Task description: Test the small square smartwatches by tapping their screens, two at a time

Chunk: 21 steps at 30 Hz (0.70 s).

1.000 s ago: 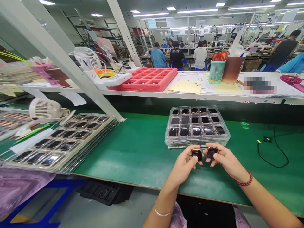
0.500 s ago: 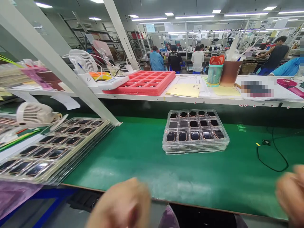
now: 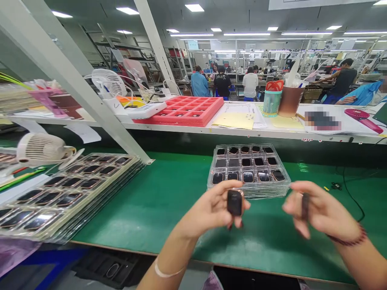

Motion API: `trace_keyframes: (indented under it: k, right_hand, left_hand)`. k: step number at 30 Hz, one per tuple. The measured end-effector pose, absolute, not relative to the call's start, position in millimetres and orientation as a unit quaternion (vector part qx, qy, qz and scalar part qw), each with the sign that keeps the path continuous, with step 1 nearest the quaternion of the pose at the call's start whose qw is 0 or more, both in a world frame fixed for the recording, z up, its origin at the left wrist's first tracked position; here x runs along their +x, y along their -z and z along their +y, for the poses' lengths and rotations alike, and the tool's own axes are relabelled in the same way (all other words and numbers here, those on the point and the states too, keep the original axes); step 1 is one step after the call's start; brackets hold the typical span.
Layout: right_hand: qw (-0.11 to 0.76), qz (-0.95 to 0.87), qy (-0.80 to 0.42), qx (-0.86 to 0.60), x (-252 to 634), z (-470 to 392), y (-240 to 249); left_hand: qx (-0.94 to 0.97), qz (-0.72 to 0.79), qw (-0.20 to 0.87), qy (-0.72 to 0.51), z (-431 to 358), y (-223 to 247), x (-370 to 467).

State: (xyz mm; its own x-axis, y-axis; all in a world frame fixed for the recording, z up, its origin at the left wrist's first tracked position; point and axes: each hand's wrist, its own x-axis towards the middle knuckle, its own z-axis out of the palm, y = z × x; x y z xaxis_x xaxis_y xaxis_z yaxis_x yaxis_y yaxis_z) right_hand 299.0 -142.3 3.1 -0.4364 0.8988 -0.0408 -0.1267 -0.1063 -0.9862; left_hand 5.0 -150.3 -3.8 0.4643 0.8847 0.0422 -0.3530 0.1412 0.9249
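Observation:
My left hand is closed on a smartwatch body without a strap, gripping it by the edges, its black screen and rose-gold rim showing. To the right, my right hand pinches a dark, flat piece, blurred and nearly edge-on, which looks like another smartwatch body. Both hands are raised over the green table, apart from each other. Just behind them stands a stack of clear plastic trays, with black-screened watch bodies in the top tray's compartments.
At the left, another stack of clear trays holds watch bodies beside a white fan. A shelf above the green table bears a red foam tray, papers and cups. A black cable lies at the right. People sit farther back.
Both hands have come up and inward from the table's front edge to in front of the middle tray stack. The held pieces now show. The camera view has tilted slightly upward.

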Motion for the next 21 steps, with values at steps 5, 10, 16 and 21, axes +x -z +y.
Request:
trace_keyframes:
  k: [5,10,16,21]
  right_hand:
    - [0.363,-0.588,-0.634,-0.347,274,-93,56]
    - [0.346,-0.607,-0.605,-0.382,267,-89,100]
    - [0.328,-0.63,-0.588,-0.386,266,-94,112]
    - [0.324,-0.628,-0.591,-0.39,266,-94,115]
  left_hand:
    - [0.565,0.368,0.647,-0.357,-95,44,45]
    - [0.563,0.405,0.641,-0.328,-94,89,55]
    - [0.521,0.386,0.659,-0.382,-96,106,67]
    - [0.518,0.395,0.649,-0.394,-98,112,69]
